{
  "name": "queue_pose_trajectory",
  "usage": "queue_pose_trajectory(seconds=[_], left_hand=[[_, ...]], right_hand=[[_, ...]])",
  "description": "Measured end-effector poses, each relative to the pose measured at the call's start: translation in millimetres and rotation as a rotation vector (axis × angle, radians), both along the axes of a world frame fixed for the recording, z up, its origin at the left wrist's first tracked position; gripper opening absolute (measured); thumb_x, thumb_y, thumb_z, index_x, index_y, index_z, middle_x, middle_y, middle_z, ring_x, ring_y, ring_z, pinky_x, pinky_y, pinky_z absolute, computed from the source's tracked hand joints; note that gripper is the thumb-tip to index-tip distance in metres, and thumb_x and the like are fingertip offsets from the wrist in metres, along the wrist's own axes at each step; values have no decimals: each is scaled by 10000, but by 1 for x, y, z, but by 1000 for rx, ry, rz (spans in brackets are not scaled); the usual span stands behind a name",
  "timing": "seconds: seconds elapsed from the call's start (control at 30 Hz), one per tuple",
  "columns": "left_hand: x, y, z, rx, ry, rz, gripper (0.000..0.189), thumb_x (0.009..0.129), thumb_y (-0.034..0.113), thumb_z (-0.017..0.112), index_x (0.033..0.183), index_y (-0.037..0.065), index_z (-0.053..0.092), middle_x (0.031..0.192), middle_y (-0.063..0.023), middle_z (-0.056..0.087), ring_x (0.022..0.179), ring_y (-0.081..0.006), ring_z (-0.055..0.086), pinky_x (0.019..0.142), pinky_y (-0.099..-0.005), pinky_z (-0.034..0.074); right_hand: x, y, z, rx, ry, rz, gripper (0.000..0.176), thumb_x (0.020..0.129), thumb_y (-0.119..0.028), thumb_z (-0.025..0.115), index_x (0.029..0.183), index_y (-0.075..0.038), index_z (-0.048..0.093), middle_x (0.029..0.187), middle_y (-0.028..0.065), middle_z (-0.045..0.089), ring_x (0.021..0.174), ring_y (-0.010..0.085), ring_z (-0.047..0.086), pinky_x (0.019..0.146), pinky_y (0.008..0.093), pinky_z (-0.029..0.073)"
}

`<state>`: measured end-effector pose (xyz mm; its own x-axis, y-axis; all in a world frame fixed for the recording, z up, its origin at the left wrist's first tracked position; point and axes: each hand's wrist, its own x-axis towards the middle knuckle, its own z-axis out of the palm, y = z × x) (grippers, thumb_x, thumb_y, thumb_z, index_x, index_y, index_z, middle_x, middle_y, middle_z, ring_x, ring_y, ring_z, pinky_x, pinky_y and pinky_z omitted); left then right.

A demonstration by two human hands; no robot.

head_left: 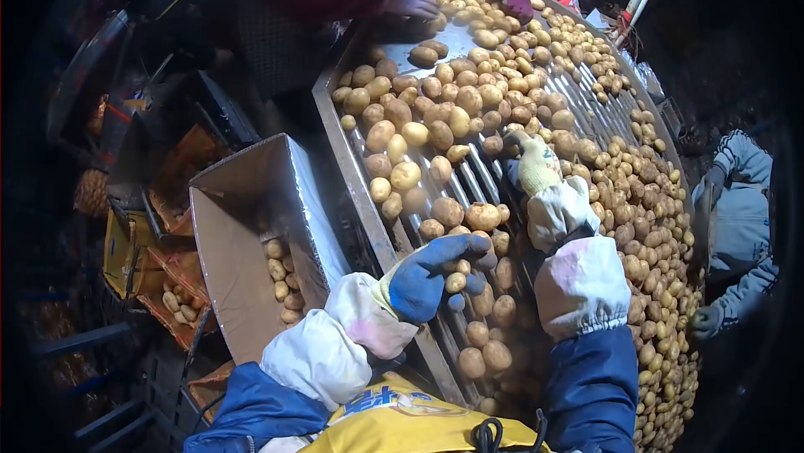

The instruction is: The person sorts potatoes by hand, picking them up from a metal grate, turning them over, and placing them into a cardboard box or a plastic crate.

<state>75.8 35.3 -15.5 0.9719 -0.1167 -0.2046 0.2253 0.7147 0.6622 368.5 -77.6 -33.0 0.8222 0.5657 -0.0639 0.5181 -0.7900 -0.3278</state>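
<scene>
Potatoes lie over a slatted metal table. Near the table's left edge is my left hand, in a blue-palmed glove, its fingers curled around small potatoes. My right hand, in a pale patterned glove, reaches over the middle of the slats among the potatoes. Its fingertips point away from me and are partly hidden, so whether it grips anything cannot be made out. White sleeve covers wrap both wrists.
An open cardboard box holding some potatoes stands left of the table. Farther left are orange-lined crates. Co-workers' gloved hands are at the far end; another person is at the right edge.
</scene>
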Motion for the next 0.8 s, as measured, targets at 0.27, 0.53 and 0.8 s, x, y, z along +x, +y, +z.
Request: queue_pose_trajectory(seconds=[0.27, 0.53, 0.8], left_hand=[[15, -7, -26, -386, 112, 51, 595, 1091, 496, 518, 1515, 79, 497, 1394, -120, 629, 1139, -255, 696, 868, -377, 620], [-1, -10, 28, -325, 170, 189, 618, 1067, 631, 454, 1392, 122, 586, 1190, -53, 723, 1022, -232, 698, 899, -401, 570], [-39, 6, 27, -552, 209, 109, 511, 1086, 524, 494, 1388, 124, 591, 1262, -71, 721, 1060, -276, 741, 753, -390, 612]], right_hand=[[-91, -29, 75, 792, 962, -96, 421, 917, -31, 774, 1319, -29, 652, 1079, 66, 745, 788, 123, 686, 647, 269, 572], [-197, -33, 119, 675, 807, 129, 406, 999, -58, 710, 1389, 27, 631, 1223, 116, 734, 1041, 166, 714, 906, 293, 573], [-204, -75, 110, 651, 652, -76, 373, 1013, -101, 687, 1366, 17, 646, 1184, 95, 737, 1015, 137, 698, 810, 282, 584]])
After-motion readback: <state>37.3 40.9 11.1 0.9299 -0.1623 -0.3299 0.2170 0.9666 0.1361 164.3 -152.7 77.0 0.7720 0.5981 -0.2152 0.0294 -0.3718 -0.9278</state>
